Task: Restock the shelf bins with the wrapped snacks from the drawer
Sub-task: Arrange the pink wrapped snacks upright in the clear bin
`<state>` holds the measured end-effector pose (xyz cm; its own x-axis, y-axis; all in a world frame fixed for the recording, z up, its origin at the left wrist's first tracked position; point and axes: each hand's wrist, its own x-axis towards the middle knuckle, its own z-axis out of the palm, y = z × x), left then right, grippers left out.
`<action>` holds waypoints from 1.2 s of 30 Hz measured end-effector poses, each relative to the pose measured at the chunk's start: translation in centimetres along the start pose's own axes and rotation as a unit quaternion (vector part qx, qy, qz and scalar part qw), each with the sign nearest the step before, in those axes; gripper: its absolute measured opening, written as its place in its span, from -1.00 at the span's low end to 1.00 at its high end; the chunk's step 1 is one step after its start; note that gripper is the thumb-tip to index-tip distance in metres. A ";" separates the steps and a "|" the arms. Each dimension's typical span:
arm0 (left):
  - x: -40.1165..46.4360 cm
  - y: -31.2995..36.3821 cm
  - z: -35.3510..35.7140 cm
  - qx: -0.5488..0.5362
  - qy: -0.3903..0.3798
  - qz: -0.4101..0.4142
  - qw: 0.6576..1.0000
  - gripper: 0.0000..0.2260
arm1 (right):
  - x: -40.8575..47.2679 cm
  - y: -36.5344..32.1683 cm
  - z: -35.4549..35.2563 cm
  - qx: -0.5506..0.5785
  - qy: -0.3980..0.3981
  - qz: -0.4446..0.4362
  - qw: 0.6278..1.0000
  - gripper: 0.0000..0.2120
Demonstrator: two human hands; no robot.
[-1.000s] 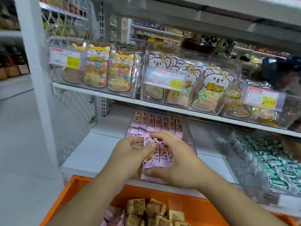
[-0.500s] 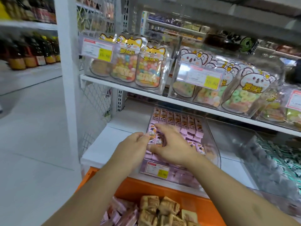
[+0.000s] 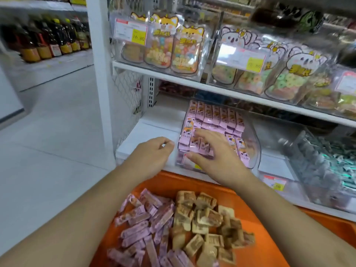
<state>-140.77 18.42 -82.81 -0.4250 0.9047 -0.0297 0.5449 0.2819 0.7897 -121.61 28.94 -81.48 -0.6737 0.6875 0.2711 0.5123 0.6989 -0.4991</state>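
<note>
A clear shelf bin [image 3: 252,149] on the lower shelf holds rows of pink wrapped snacks [image 3: 215,116]. My right hand [image 3: 213,153] lies over the front of that bin, fingers spread and resting on the pink packets, thumb along the bin's front wall. My left hand [image 3: 154,157] hovers just left of the bin with loosely curled fingers and holds nothing. Below, an orange drawer [image 3: 269,251] holds a pile of pink wrapped snacks [image 3: 142,226] on the left and brown wrapped snacks [image 3: 204,222] on the right.
A second clear bin with green-and-grey wrapped snacks [image 3: 327,170] stands to the right. The upper shelf [image 3: 173,75] carries bins of candy bags with price tags. A white shelf post [image 3: 100,74] rises at left, with open floor and a bottle shelf beyond.
My left hand has drawn back out of the bin to its left side. The right hand has stayed on the pink packets, fingers spread wider. The view has tilted down, showing more of the drawer.
</note>
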 end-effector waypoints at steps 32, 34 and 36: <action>0.2 -29.6 16.4 0.274 -0.097 -0.221 0.931 -0.68 | -8.4 12.4 28.7 -0.204 -0.310 -0.030 0.928 -0.42; 0.2 -29.6 16.2 0.278 -0.094 -0.232 0.927 -0.71 | -8.7 12.4 28.3 -0.190 -0.300 -0.037 0.934 -0.50; 0.0 -29.0 15.8 0.270 -0.099 -0.228 0.930 -0.70 | -9.1 12.2 27.5 -0.153 -0.268 -0.040 0.951 -0.62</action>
<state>-145.13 15.31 -115.37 -0.5889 0.6781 -0.4398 0.6473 0.7216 0.2457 -123.90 25.76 -112.68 -0.8493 0.4885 -0.2003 0.5243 0.8252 -0.2103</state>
